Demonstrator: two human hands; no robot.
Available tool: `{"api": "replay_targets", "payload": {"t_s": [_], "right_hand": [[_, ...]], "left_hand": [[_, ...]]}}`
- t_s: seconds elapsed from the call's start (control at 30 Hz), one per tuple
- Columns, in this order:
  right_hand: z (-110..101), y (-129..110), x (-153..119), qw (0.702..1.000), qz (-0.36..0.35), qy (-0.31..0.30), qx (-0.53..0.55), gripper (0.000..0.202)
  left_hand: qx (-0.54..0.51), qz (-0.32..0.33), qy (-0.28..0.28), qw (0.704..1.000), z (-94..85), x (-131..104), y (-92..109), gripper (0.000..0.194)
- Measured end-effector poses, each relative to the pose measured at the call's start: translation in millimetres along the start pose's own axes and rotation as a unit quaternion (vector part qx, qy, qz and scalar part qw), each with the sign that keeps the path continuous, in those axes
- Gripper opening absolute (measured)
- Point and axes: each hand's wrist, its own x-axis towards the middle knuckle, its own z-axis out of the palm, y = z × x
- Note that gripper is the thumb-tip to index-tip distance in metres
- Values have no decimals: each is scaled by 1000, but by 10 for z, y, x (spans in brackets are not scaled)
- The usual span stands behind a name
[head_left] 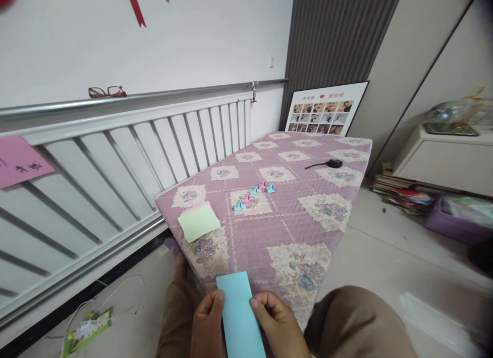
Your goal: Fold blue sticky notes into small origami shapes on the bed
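Note:
A long strip of light blue paper (239, 312) is held between my two hands, just over the near end of the cloth-covered table. My left hand (209, 317) pinches its left edge with thumb and fingers. On the opposite edge, my right hand (275, 317) grips it with the thumb on top. Farther up the table lies a stack of paper sheets (200, 222), pale green on top with pink showing beneath. Several small pink and blue clips (254, 191) sit in a loose row right of the stack.
The purple floral tablecloth (250, 240) covers the table, with a black tape-like coil (334, 163) at its far right. A white radiator (185, 132) runs along the left, with eyeglasses (107, 92) above it. At right stands a white cabinet (442, 160), a purple bin (454, 222) below.

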Motion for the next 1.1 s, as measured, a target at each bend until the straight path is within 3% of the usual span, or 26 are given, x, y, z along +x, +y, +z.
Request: {"api": "replay_targets", "payload": {"t_s": [1.1], "right_hand": [[-11, 95, 3, 999, 1, -47, -27, 39]], "left_hand": [[-91, 0, -27, 995, -14, 31, 44, 48]]}}
